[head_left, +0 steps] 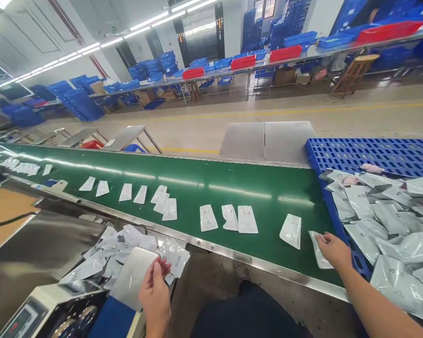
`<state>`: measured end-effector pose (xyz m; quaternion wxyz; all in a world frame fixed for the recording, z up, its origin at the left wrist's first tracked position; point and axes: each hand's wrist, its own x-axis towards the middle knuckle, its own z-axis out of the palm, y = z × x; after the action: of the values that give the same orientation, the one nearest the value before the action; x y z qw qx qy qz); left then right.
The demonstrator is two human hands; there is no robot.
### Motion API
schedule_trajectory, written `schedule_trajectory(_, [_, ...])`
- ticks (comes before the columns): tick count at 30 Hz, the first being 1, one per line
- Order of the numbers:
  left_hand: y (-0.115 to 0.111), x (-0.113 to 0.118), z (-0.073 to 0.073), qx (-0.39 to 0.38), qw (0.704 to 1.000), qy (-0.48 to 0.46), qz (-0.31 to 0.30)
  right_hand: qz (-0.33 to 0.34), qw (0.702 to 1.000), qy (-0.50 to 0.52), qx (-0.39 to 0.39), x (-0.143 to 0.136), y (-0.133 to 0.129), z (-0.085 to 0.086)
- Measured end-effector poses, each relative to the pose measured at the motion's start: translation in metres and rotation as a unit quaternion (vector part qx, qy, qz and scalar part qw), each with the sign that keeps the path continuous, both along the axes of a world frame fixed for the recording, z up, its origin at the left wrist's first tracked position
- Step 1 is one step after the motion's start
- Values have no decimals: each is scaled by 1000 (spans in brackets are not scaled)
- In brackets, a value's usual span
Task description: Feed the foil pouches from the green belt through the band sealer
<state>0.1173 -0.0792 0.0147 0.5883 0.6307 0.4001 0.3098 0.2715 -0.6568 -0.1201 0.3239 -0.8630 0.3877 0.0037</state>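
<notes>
My right hand point(333, 250) pinches the upper edge of a white pouch point(320, 253) at the near right of the green conveyor belt point(183, 172). Left of that pouch, another white pouch point(291, 231) lies flat on the belt. My left hand point(155, 293) is over the edge of a metal plate point(133, 270) on a small machine, its fingers curled toward the thumb. Whether anything is between those fingers is hidden. Just beyond them are loose pouches point(174, 257), part of a heap point(107, 251) beside the plate.
A blue slotted crate point(368, 149) at the right bears a pile of filled silver-white pouches point(384, 218). Several pouches lie spaced along the belt to the left. The belt's metal rail point(232, 253) runs in front of me. A machine with a display point(21, 324) stands lower left.
</notes>
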Motion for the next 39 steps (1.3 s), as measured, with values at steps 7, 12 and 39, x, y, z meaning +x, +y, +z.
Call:
schedule_trajectory(7, [-47,25,2,7,997,25,-69,2,997,67,37,36,4,-29])
schedule_trajectory(12, [-47,7,-3,14,998,29,-62,135,983,77,95,66,48,-32])
schedule_trajectory(39, [1,-92,3,39,999,-5,34,704,661,-48,256,-86,480,159])
